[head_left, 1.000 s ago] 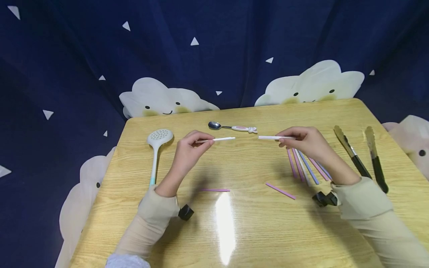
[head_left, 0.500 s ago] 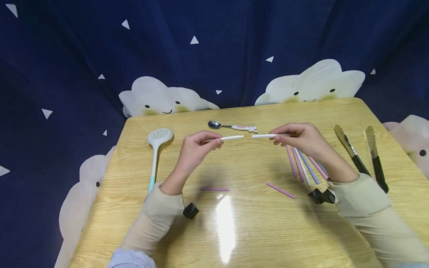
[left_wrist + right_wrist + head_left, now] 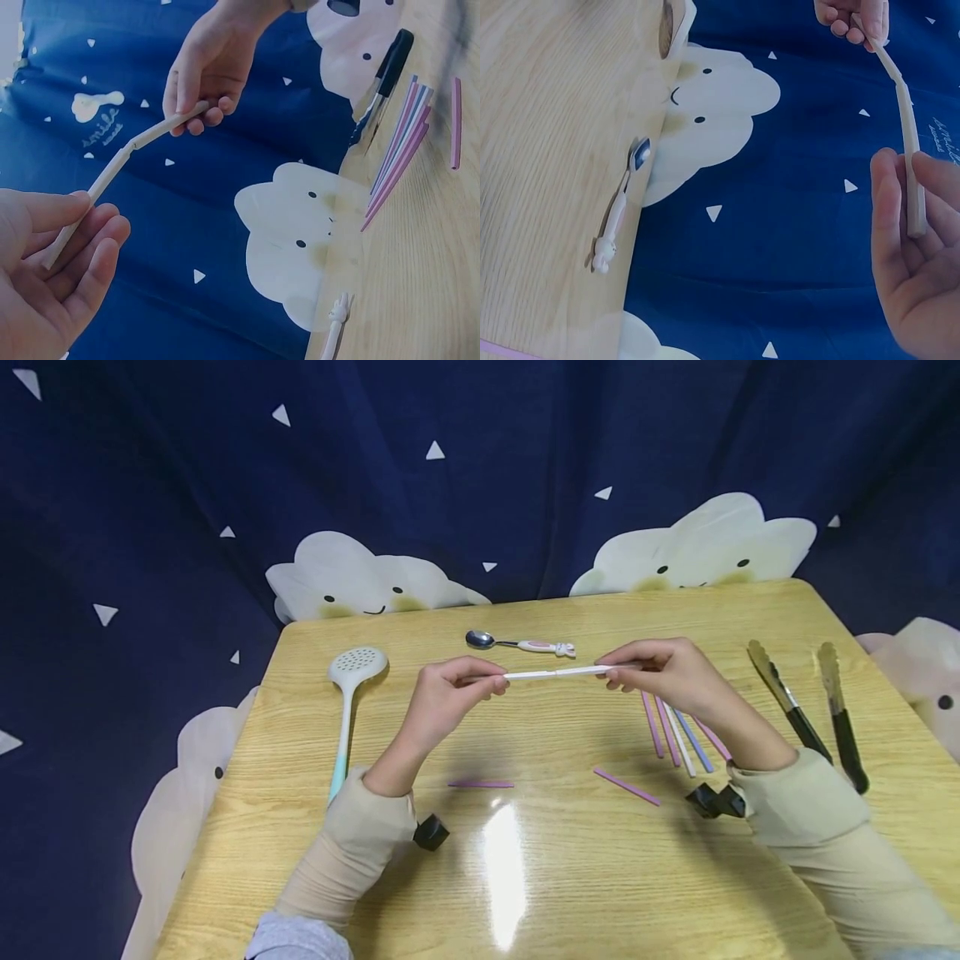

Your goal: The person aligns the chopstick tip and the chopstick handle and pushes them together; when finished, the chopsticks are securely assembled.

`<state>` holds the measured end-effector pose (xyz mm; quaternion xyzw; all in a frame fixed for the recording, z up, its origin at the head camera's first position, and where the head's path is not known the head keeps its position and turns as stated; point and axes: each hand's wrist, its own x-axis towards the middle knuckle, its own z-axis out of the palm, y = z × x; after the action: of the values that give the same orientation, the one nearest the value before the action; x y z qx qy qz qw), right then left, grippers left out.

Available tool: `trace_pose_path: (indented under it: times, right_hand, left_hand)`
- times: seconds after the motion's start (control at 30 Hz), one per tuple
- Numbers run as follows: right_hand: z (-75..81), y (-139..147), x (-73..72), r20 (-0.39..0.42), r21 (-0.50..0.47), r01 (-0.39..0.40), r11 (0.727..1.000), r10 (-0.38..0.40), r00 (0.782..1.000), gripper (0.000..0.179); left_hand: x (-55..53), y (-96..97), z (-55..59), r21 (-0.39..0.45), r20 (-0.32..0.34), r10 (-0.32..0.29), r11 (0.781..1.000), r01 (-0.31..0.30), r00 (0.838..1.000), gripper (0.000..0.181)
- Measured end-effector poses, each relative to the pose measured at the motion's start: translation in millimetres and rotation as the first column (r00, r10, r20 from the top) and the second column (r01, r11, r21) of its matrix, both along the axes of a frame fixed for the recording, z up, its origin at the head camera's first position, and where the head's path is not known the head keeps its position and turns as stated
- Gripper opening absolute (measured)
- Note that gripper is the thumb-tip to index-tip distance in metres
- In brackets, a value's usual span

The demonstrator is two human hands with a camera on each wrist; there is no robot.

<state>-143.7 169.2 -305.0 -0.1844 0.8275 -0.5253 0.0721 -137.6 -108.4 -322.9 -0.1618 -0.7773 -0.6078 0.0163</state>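
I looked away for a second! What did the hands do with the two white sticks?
The left hand and right hand moved toward each other, so the two white sticks, held apart before, now meet end to end. Both hands still pinch them. The spoon and coloured sticks stayed put.

Only readable text: cursive white "smile" on the dark blue cloth backdrop (image 3: 97, 131), left wrist view, with a smaller line under it too blurred to read. Right wrist view shows faint script on the same cloth, illegible. Nothing printed on the worktop (image 3: 570, 860).

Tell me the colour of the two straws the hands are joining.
White straws, clearest in the head view.
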Motion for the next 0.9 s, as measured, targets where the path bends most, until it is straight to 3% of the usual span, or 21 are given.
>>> trace_pose_path:
  times: [0.23, 0.43, 0.63, 0.9]
  right_hand:
    - [-0.7, 0.0, 0.6, 0.006, -0.011, 0.001, 1.000, -0.001, 1.000, 0.025]
    - [0.7, -0.4, 2.7, 0.005, 0.022, 0.017, 1.000, -0.017, 1.000, 0.024]
    - [-1.2, 2.9, 4.5, 0.029, 0.016, 0.012, 1.000, -0.012, 1.000, 0.024]
    - [-4.5, 4.0, 7.2, 0.004, -0.037, -0.011, 0.999, 0.012, 1.000, 0.023]
  left_hand:
    - [12.7, 3.3, 19.3, -0.042, 0.012, 0.008, 0.999, -0.007, 1.000, 0.013]
    - [20.1, 6.3, 26.8, -0.074, 0.007, 0.024, 0.997, -0.024, 1.000, 0.011]
    - [21.2, 7.5, 22.3, -0.020, 0.012, -0.003, 1.000, 0.003, 1.000, 0.011]
    - [10.8, 7.4, -1.2, 0.031, 0.038, -0.008, 1.000, 0.007, 0.999, 0.011]
